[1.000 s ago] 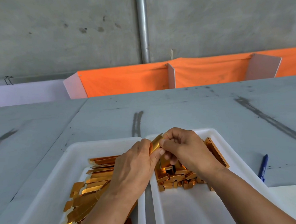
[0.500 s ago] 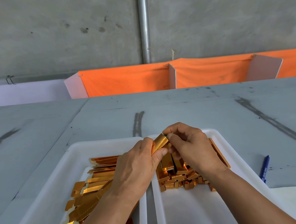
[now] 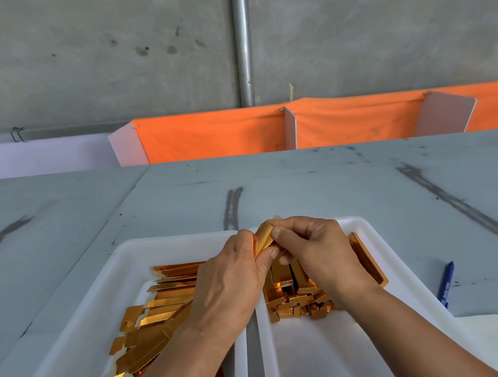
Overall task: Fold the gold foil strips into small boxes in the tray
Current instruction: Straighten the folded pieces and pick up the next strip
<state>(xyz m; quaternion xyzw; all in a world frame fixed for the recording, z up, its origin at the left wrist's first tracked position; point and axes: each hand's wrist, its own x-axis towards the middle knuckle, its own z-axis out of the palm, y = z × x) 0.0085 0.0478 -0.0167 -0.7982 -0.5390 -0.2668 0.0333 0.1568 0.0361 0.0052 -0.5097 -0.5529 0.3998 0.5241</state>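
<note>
Both hands hold one gold foil strip (image 3: pixel 263 236) above the gap between two white trays. My left hand (image 3: pixel 232 276) pinches its lower end between thumb and fingers. My right hand (image 3: pixel 313 251) pinches its upper end, where the foil is bent over. The left tray (image 3: pixel 103 299) holds a pile of flat gold strips (image 3: pixel 161 304). In the right tray (image 3: pixel 392 255) lie several folded gold boxes (image 3: pixel 292 299), partly hidden by my right wrist.
A blue pen (image 3: pixel 446 284) lies on the grey table right of the right tray, with a white sheet (image 3: pixel 496 336) below it. Orange cloth with white dividers (image 3: pixel 290 127) runs along the table's far edge, in front of a concrete wall with a metal pipe.
The strip has been bent further: its upper end now folds over under my right fingers. Both hands rose slightly and stayed together over the tray gap.
</note>
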